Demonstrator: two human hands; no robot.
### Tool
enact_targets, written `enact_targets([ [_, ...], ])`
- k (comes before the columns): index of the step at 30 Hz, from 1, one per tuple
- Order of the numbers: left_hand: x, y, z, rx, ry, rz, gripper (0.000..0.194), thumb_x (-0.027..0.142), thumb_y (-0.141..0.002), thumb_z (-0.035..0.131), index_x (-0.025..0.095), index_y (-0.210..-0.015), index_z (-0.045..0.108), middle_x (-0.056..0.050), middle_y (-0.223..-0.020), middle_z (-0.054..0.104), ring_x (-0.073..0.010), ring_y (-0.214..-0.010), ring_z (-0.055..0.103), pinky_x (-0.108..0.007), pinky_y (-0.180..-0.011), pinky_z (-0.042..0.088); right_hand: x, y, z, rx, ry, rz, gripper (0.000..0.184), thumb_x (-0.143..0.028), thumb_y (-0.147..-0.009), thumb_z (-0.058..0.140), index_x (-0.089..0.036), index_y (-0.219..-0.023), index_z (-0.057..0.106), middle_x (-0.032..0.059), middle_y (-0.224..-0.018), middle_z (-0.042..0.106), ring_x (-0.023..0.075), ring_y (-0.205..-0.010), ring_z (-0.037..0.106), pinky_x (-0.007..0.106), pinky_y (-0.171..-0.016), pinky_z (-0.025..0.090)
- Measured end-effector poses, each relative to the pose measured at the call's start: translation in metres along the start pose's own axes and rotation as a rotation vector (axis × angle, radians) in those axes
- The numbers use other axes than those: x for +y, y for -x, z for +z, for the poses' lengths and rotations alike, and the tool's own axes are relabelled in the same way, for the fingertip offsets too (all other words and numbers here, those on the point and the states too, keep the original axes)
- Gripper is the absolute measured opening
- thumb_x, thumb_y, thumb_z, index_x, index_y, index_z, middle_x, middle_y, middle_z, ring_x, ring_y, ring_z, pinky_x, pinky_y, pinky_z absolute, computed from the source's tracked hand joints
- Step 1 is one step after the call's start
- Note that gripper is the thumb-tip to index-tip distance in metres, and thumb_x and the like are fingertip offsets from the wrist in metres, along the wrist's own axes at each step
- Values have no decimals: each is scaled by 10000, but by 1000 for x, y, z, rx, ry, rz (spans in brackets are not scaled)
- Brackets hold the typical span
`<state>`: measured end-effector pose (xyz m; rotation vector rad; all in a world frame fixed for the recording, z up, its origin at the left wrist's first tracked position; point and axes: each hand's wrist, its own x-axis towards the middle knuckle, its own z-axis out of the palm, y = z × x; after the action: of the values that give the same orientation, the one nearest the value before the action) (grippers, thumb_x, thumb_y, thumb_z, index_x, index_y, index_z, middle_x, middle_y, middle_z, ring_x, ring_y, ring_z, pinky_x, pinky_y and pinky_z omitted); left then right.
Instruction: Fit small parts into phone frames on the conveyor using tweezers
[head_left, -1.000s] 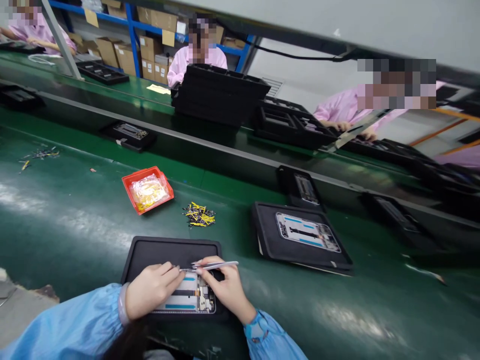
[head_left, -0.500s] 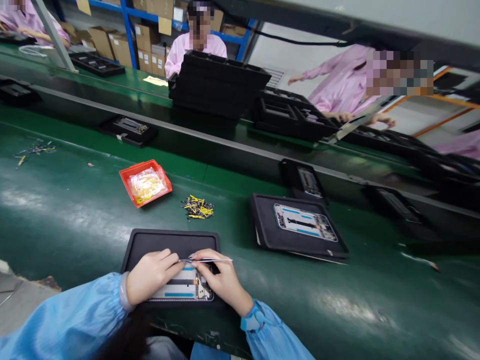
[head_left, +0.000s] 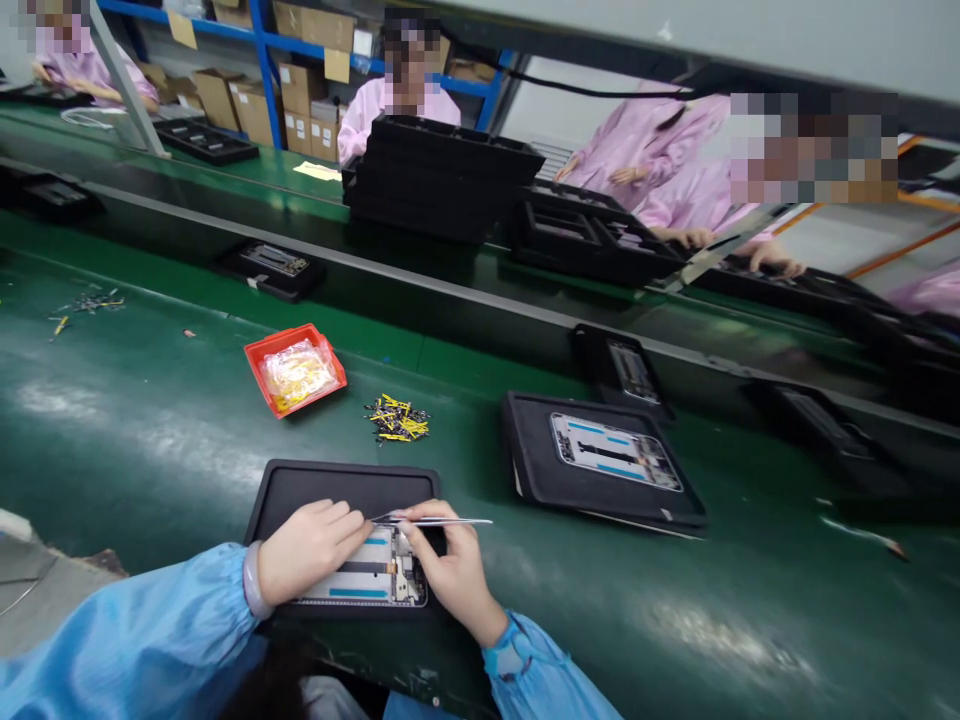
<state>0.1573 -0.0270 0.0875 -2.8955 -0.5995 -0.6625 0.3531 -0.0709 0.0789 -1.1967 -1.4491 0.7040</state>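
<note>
A black tray [head_left: 315,488] lies at the near edge of the green belt, holding a phone frame [head_left: 371,582] with blue strips. My left hand [head_left: 307,548] rests on the frame's left part, fingers curled and pressing near the top edge. My right hand [head_left: 448,565] is closed on metal tweezers [head_left: 442,521], held level above the frame with the tips pointing left toward my left fingertips. Both sleeves are light blue.
An orange bin [head_left: 295,369] of bagged yellow parts and a loose pile of yellow-black parts [head_left: 397,418] lie beyond the tray. A second tray with a phone frame [head_left: 604,455] lies to the right. Stacked black trays [head_left: 442,175] and people in pink stand across the line.
The view has shifted slightly. My hands stay on the frame; the tweezers have slid a little to the right. A person in pink across the line has moved an arm.
</note>
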Motion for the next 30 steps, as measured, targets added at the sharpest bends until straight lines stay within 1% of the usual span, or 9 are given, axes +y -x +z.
enact_targets([
  [3, -1, 1, 1, 6, 14, -4, 282, 36, -969, 269, 128, -957, 536, 12, -691, 584, -139, -621, 552, -266, -577, 419, 0, 0, 2, -35, 30, -8, 24, -215, -852, 621, -211, -829, 616, 10, -728, 716, 160, -665, 702, 218, -636, 548],
  [6, -2, 1, 2, 22, 29, -14, 309, 53, -985, 238, 134, -953, 534, 15, -686, 585, -135, -614, 556, -262, -573, 423, 2, 0, 4, -58, 53, 0, 70, -227, -863, 609, -208, -796, 610, 19, -723, 718, 166, -665, 705, 219, -632, 546],
  [12, -1, 3, 2, 36, 37, -18, 405, 103, -1011, 147, 122, -938, 545, 9, -665, 578, -132, -575, 545, -257, -488, 414, 5, 1, 4, -109, 43, 44, 94, -256, -870, 615, -211, -788, 615, 28, -735, 730, 178, -679, 713, 233, -638, 554],
  [17, -1, 5, 0, 24, 49, -17, 424, 105, -1013, 139, 119, -922, 552, -3, -702, 598, -122, -575, 549, -245, -473, 425, 3, 2, 3, -107, 29, 60, 107, -270, -872, 618, -212, -782, 620, 30, -731, 730, 183, -678, 715, 241, -638, 562],
  [21, -2, 3, -1, 16, 55, -7, 429, 107, -1013, 133, 114, -915, 551, -3, -688, 585, -123, -569, 548, -240, -475, 424, 2, 1, 4, -104, 33, 72, 125, -285, -878, 610, -213, -776, 620, 29, -718, 726, 181, -670, 714, 242, -628, 564],
  [26, -2, 4, -1, 24, 49, -13, 422, 109, -1015, 137, 113, -920, 548, -2, -691, 583, -117, -572, 551, -229, -502, 425, 2, 1, 3, -116, 45, 124, 156, -316, -883, 598, -213, -768, 618, 34, -710, 723, 186, -669, 713, 253, -621, 565],
  [30, 0, 7, 0, 18, 41, -4, 415, 97, -1008, 151, 105, -921, 558, -12, -707, 575, -125, -592, 542, -231, -509, 436, 4, 3, 2, -101, 23, 150, 153, -324, -878, 606, -209, -778, 620, 30, -710, 718, 180, -672, 710, 246, -616, 563],
])
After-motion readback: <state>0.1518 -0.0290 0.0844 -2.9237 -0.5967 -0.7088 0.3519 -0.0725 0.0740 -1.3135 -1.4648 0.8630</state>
